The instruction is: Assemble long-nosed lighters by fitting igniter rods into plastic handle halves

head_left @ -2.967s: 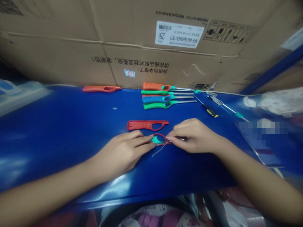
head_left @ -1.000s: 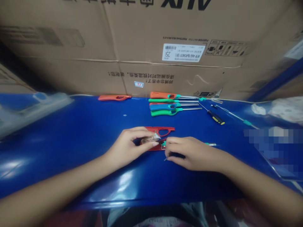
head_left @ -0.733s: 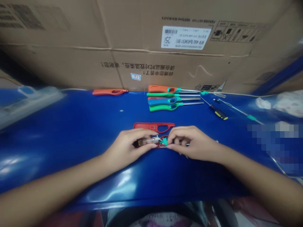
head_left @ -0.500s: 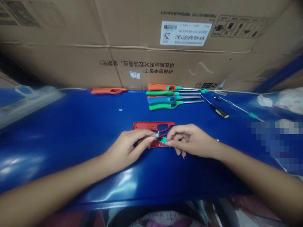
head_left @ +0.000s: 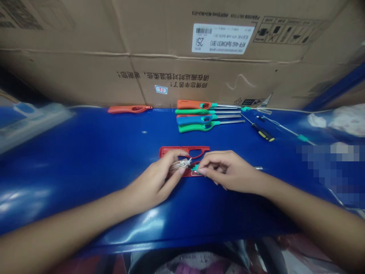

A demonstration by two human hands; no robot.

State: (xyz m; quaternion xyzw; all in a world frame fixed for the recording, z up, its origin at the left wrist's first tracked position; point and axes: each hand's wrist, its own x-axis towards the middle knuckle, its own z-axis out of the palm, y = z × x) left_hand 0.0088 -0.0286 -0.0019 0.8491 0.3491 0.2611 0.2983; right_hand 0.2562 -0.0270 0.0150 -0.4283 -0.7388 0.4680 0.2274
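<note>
Between the thumb and fingers of my left hand (head_left: pixel 152 179) is a small clear lighter fuel tank (head_left: pixel 179 164) with a whitish valve end pointing right. My right hand (head_left: pixel 234 171) is closed in a pinch on a small green plastic trigger piece (head_left: pixel 195 167), just right of the tank. Beneath both hands lies a red lighter half-shell (head_left: pixel 188 174), partly covered by my fingers. Behind it rests the matching red half-shell (head_left: pixel 168 150) with its looped opening. A metal tube's end (head_left: pixel 259 168) shows past my right wrist.
Several coloured lighters with metal tubes, including a green lighter (head_left: pixel 192 128), lie at the back beside a screwdriver (head_left: pixel 264 133). An orange lighter casing (head_left: pixel 129 109) is further left. A large cardboard box (head_left: pixel 159 34) walls off the back of the blue table (head_left: pixel 99 152). White cloth (head_left: pixel 348 120) sits at right.
My left hand has turned and its fingers have shifted, so more of the clear fuel tank shows. My right hand stays at the green piece, its fingers curled in more.
</note>
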